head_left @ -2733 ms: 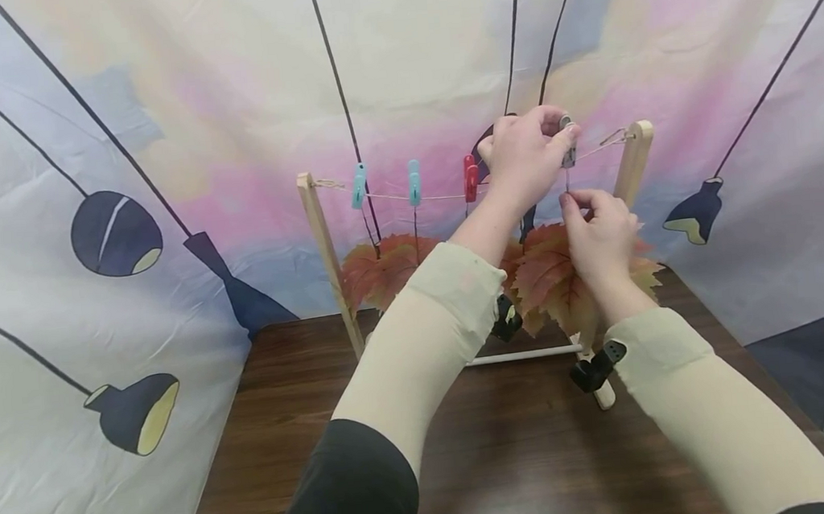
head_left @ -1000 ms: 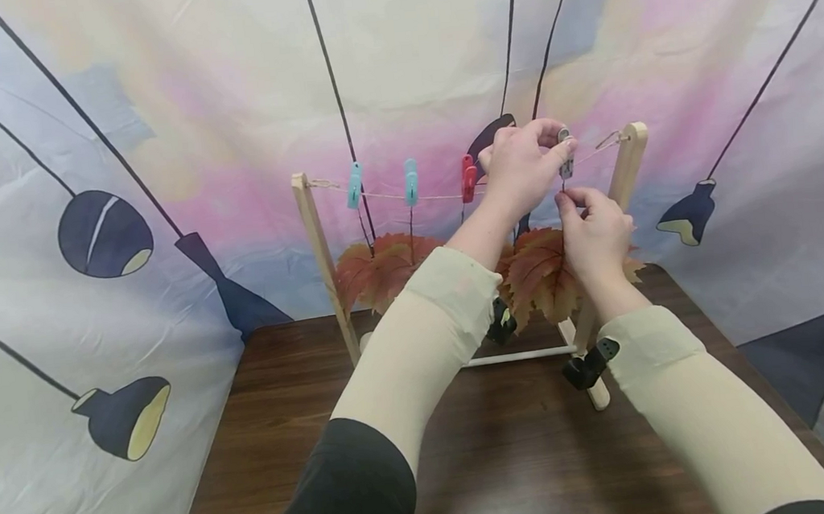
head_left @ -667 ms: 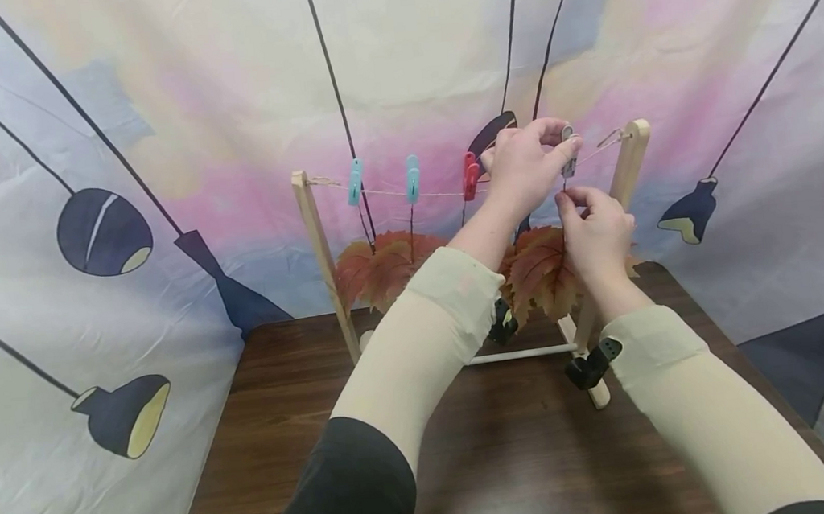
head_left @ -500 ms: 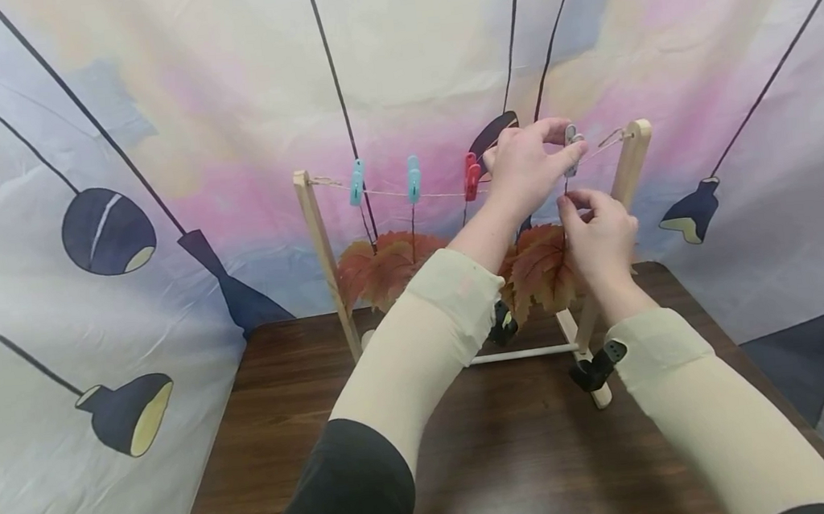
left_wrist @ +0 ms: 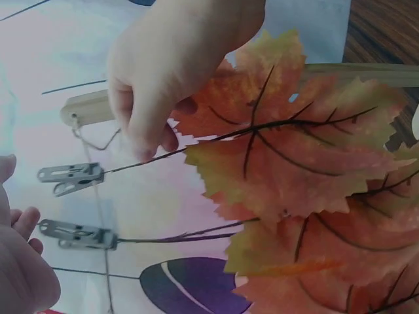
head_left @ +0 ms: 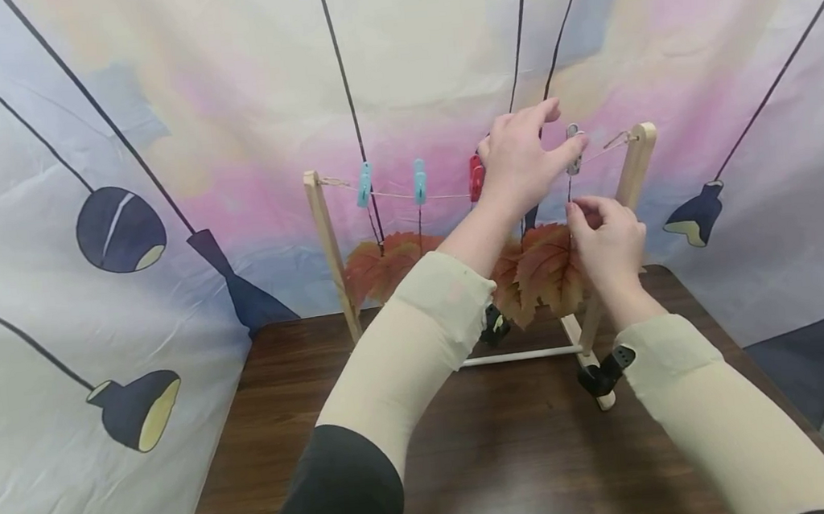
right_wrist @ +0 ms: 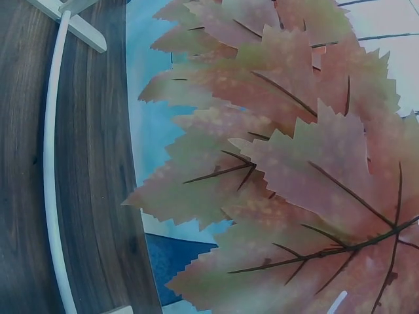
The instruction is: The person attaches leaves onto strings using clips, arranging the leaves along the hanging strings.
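Note:
My left hand (head_left: 523, 155) is spread beside a grey metal clothespin (head_left: 574, 151), thumb and fingers apart. In the left wrist view that clothespin (left_wrist: 72, 176) stays clamped on the string with the stem of an orange maple leaf (left_wrist: 294, 157) in its jaws. Just below, my right hand (head_left: 610, 241) pinches the thin dark leaf stem (left_wrist: 150, 160) between thumb and fingers. A second grey clothespin (left_wrist: 78, 235) holds more stems. Overlapping leaves (right_wrist: 314, 216) fill much of the right wrist view, where neither hand shows.
The string runs between wooden posts (head_left: 332, 255) of a small rack with a white crossbar (head_left: 521, 356). Two light-blue clothespins (head_left: 420, 182) and a red clothespin (head_left: 476, 178) clip leaves (head_left: 384, 267) farther left. The rack stands on a dark wooden table (head_left: 486, 461) before a printed cloth (head_left: 426, 70).
My left hand has let go of the grey clothespin, its fingers lifting and spreading. The clothespin stays on the string. My right hand keeps its pinch on the stem, slightly lower.

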{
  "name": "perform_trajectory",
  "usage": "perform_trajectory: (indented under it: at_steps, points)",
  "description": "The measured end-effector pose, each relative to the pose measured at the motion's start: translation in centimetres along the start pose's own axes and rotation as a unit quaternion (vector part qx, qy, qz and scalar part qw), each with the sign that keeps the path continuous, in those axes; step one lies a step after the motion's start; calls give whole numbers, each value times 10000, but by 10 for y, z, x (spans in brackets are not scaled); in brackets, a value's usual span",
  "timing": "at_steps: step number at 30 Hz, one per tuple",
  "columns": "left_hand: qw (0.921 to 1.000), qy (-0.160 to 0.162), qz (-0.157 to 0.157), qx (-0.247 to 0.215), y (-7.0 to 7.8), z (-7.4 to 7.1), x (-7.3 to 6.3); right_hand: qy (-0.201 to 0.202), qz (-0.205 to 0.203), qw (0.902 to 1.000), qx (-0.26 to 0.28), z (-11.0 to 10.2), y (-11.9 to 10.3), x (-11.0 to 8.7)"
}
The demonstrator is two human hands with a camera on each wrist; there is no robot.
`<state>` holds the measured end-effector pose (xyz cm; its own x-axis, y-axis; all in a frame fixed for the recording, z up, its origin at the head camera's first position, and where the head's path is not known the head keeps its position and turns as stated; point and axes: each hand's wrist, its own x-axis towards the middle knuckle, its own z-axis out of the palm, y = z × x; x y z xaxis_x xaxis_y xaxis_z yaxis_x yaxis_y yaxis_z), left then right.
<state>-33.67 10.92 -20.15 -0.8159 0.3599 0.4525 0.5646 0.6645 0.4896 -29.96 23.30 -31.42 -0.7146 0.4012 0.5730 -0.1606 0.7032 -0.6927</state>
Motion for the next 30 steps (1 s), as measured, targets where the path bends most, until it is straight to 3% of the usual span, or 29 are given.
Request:
perform_trajectory:
  at_steps: [10,16,25,30]
  points:
    - [9973,138,505,-522,-2,-16,-4,-25,68,10000,10,-3,6,3]
    - [9967,116,559,-585,-4,-20,-4,64,-176,9998,42,-3,8,4]
    - [9934,89,920,-674,-15,-23,-14,150,-217,9994,245,-7,14,3]
    - [9870,62,938,-1300,-28,-21,-25,208,-460,9983,306,-9,23,0]
